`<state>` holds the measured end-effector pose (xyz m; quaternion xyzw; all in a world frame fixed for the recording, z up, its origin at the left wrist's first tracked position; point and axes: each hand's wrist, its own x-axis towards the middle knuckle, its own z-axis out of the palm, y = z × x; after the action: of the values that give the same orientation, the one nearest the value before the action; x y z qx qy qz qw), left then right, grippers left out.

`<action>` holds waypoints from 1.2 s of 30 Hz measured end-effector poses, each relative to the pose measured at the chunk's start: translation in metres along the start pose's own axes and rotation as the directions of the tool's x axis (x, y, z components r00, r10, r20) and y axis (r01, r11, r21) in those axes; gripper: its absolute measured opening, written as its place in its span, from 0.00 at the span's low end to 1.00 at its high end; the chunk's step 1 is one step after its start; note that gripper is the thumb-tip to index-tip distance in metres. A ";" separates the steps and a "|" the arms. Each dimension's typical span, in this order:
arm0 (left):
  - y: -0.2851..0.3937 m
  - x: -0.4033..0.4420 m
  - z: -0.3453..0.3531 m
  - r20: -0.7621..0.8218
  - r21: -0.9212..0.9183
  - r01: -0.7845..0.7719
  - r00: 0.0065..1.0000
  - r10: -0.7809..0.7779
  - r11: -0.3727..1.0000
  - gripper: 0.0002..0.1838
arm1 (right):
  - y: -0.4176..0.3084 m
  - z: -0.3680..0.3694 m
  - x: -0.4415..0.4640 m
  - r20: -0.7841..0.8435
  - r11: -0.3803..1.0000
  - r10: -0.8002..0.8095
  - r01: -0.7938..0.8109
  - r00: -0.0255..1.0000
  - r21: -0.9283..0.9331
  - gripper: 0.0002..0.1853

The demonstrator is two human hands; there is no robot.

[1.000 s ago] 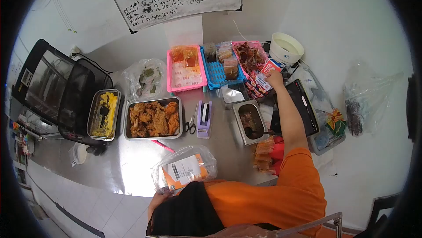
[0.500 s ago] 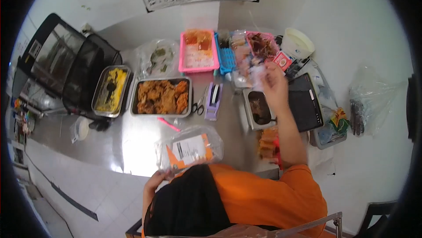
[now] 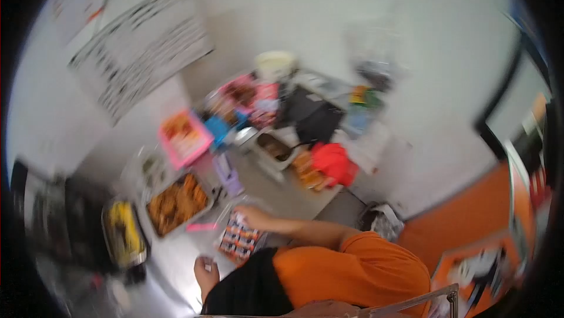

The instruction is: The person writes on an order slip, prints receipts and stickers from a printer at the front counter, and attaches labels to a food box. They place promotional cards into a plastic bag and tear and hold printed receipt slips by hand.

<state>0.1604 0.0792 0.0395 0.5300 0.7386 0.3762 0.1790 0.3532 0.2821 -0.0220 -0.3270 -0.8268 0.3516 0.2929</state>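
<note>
Head view: printed packet point(image 3: 238, 240), long axis away-rightward; right hand point(image 3: 254, 218) touching, grip unclear; left hand point(image 3: 206, 271) curled.

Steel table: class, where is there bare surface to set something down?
On the steel table, one patch lies between the purple dispenser, the brown packets and the right forearm; another between the chicken tray, the yellow-food tray and the left hand. The back is crowded: pink basket, blue basket, pale tub, dark panel.
</note>
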 end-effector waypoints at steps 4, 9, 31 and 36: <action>-0.064 0.050 0.022 -0.237 0.197 -0.640 0.704 0.669 0.743 0.10 | -0.005 0.012 -0.005 -0.097 0.982 0.167 -0.157 0.981 0.106 0.15; 0.064 0.084 0.073 0.114 -0.130 -0.669 0.723 0.681 0.732 0.10 | -0.074 -0.015 -0.022 -0.175 0.857 0.086 -0.163 0.981 -0.490 0.17; 0.158 0.007 0.164 0.477 -0.633 -0.622 0.155 0.865 0.460 0.13 | -0.065 -0.016 -0.041 -0.530 0.884 0.442 -0.450 0.724 0.125 0.17; 0.149 0.022 0.158 0.466 -0.604 -0.627 0.222 0.856 0.492 0.14 | -0.072 -0.012 -0.039 -0.536 0.874 0.473 -0.448 0.699 0.187 0.16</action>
<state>0.3532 0.1805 0.0501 0.8861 0.1862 0.2735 0.3245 0.3618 0.2191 0.0309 -0.6060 -0.5859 0.3178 0.4341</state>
